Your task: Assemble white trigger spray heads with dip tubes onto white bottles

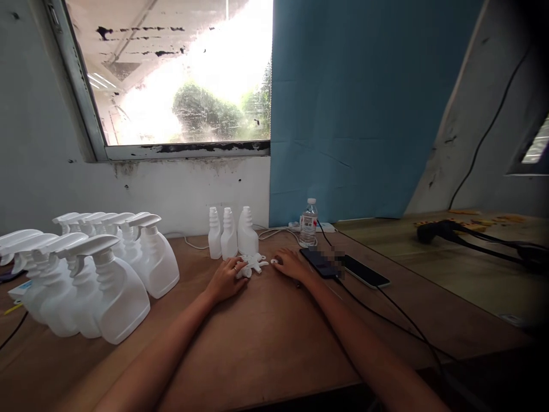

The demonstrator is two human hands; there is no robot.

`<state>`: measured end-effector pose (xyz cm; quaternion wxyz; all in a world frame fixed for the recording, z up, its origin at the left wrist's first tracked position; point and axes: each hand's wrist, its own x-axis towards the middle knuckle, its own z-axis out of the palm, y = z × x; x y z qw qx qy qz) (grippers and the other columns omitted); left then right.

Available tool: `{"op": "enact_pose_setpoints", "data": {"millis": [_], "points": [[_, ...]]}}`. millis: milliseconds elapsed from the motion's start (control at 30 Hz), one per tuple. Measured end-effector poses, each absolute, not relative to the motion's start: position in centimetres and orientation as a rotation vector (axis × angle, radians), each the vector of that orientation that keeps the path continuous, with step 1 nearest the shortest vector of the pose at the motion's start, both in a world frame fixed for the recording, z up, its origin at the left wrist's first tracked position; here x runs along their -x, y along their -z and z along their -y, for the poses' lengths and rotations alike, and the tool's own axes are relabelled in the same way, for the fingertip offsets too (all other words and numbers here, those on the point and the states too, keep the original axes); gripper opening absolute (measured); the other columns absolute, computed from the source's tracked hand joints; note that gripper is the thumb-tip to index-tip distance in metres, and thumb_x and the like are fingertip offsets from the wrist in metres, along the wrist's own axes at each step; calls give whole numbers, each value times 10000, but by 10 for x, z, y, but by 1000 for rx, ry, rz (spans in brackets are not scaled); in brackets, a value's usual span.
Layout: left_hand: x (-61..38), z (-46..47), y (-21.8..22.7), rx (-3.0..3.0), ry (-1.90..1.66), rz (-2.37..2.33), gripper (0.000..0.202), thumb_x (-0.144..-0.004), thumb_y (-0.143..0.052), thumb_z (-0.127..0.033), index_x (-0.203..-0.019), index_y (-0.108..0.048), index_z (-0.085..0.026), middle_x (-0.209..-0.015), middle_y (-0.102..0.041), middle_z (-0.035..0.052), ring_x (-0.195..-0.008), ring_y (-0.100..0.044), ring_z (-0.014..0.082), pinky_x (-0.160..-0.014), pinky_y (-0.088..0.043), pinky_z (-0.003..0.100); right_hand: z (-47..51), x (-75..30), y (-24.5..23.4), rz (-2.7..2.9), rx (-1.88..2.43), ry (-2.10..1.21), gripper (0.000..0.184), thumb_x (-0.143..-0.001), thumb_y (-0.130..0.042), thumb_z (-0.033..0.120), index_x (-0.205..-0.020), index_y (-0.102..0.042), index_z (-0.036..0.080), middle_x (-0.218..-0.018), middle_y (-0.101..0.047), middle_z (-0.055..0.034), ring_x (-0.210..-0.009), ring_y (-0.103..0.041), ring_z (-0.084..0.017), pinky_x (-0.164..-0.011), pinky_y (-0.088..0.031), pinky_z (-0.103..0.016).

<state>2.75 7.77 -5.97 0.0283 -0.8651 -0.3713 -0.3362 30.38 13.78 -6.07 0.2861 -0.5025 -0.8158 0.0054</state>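
A small pile of white trigger spray heads [256, 263] lies on the brown table ahead of me. My left hand [227, 280] is at the pile's left side, its fingers and thumb closed around one white trigger spray head [244, 272]. Just right of the pile, my right hand [292, 265] rests low over the table, fingers curled, with a small white part [274, 261] at the fingertips. Behind the pile stand three white bottles without heads, among them a wider bottle [247, 232] and a slimmer bottle [229, 234].
Several white spray bottles [122, 303] with heads fitted stand in rows at the left. A clear water bottle [308, 226] is at the back right. Two phones, a dark phone [317, 262] and another phone [364, 270], lie right of my hand with black cables [386, 313].
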Motion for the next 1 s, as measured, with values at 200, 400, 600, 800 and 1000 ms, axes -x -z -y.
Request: {"op": "enact_pose_setpoints", "data": {"millis": [200,400,600,800,1000], "points": [[-24,-79,65,2711,1024,1203,277,-879,-536,-271,-1141,-625,-257,-1187,-636,71,-1123,-583,233,-977,-484,379,-116,-283,42,2100,1141,-67,171,-874,-553,268,-996,-639,184,-1035,-671,-70,-987,-611,-194,-908,-434,-323],[-25,-74,65,2776,1076,1241,502,-839,-601,-292,-1330,-500,-266,-1389,-516,70,-1251,-499,253,-1069,-416,412,-87,-258,40,2101,904,-238,196,-843,-590,229,-1034,-636,216,-956,-687,-39,-888,-635,-186,-872,-463,-333],[-26,-80,66,2883,1186,1263,325,-882,-529,-269,-1192,-625,-261,-1223,-639,60,-1180,-535,253,-1032,-433,421,-81,-254,39,2154,861,-216,191,-837,-591,193,-1019,-639,222,-958,-667,-34,-879,-614,-185,-879,-457,-346],[-31,-74,69,3042,1352,1269,373,-897,-516,-321,-1252,-567,-217,-1095,-701,53,-884,-668,194,-826,-538,314,-70,-247,33,2143,765,-315,194,-850,-590,194,-1037,-634,222,-1017,-646,-46,-947,-603,-186,-888,-465,-329],[-32,-73,70,3189,1482,1182,431,-873,-566,-393,-1234,-574,-158,-1171,-677,90,-1037,-653,223,-897,-529,313,-67,-241,34,2205,695,-287,200,-847,-592,172,-1033,-647,218,-1010,-647,-50,-955,-595,-190,-875,-471,-339]]}}
